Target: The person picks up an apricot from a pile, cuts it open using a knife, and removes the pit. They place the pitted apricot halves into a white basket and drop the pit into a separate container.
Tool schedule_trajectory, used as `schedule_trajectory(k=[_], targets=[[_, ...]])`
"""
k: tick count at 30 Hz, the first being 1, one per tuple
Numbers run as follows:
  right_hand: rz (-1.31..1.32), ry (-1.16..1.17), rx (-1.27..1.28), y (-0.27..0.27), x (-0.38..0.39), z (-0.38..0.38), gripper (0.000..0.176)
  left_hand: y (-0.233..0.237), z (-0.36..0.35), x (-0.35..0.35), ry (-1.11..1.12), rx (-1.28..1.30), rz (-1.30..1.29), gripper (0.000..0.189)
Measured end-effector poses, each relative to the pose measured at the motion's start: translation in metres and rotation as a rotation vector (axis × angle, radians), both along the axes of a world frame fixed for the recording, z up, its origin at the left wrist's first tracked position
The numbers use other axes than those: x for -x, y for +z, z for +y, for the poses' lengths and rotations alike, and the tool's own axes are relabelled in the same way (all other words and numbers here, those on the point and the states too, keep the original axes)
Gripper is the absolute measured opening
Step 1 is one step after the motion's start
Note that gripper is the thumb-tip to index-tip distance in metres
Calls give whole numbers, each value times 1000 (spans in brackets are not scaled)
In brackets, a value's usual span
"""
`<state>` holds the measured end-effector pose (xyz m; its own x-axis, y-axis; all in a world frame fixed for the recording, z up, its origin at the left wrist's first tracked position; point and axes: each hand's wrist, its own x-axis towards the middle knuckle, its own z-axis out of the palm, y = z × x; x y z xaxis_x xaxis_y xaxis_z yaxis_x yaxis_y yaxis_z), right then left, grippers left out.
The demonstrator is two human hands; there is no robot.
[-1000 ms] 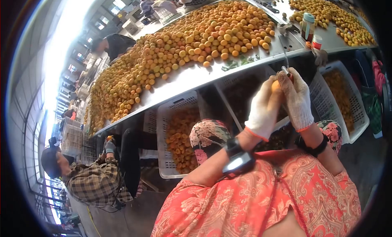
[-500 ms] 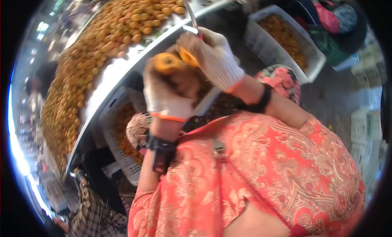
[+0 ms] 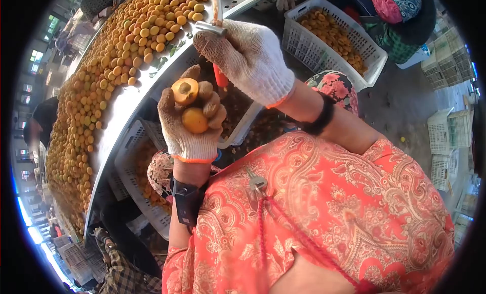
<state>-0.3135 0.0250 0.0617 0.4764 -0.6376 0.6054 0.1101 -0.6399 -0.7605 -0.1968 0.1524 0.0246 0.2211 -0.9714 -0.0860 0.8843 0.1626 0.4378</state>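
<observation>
At far left, a co-worker's plaid sleeve (image 3: pixel 121 271) shows below a pile of orange fruit (image 3: pixel 109 84) spread over a metal table (image 3: pixel 115 107), with a crate (image 3: pixel 135 195) beneath its edge. Right of it, the worker's gloved left hand (image 3: pixel 190 119), palm up, curls its fingers around an opened fruit (image 3: pixel 185 91) and, just below, a second fruit (image 3: pixel 195 120). The opened one's cut face, its stone showing, looks up toward the camera; it is roundish, with no clear long axis. Beside it, the gloved right hand (image 3: pixel 248 58) grips a red-handled tool (image 3: pixel 220 76) in bent fingers, apart from the fruit. The tool's long axis runs up the view, handle nearer the worker, shaft pointing away over the table; its tip is out of view. The step appears to be stone removal, calling for a steady left palm and the stone freed cleanly. At right stands a second crate (image 3: pixel 319 55) of orange pieces.
</observation>
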Motion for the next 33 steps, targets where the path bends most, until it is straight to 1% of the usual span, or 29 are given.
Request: schedule_trajectory(k=[1,3,4,6,7,8,10,11,13,14,16,17,19,20,22,23,25,29,31,32,33], targets=[[-2,-8,5,2,1,1,30,2,0,1,-8,5,-2,51],[-207,106,-240,5,0,5,33,4,3,4,17,-50,-69,48],[-207,104,-238,8,2,7,33,5,4,5,33,-78,-103,47],[-247,224,-248,16,8,13,21,9,5,8,47,-112,-109,45],[-195,232,-307,19,9,16,21,10,5,9,63,-147,-117,44],[-197,233,-304,18,9,17,21,11,5,10,64,-144,-119,44],[-214,198,-303,14,6,19,32,11,6,12,123,-228,-157,40],[-218,200,-303,15,7,18,32,11,7,12,124,-228,-161,40],[-10,127,-213,19,12,17,28,11,7,10,139,-251,-237,37],[-13,127,-215,20,13,17,28,13,6,12,139,-253,-239,37],[-29,249,-482,23,14,18,26,17,5,17,223,-293,-259,33],[-31,248,-481,25,16,18,26,15,4,18,222,-292,-260,33],[-46,378,-565,27,19,18,25,11,5,19,215,-259,-314,27],[-47,376,-565,25,20,17,25,13,5,21,214,-259,-314,27],[-20,388,-573,20,21,15,24,20,5,24,215,-263,-253,20],[-18,389,-573,18,20,16,24,16,6,21,217,-264,-252,20],[21,401,-559,16,21,19,24,8,9,14,76,-153,-311,30],[-35,450,-548,15,25,23,23,15,10,20,104,-219,-270,32],[-23,494,-868,19,24,25,22,16,12,19,31,-182,-158,34],[-19,501,-866,19,24,25,22,16,13,18,39,-181,-158,34],[-58,488,-857,18,25,26,21,16,12,19,6,-119,-168,35]])
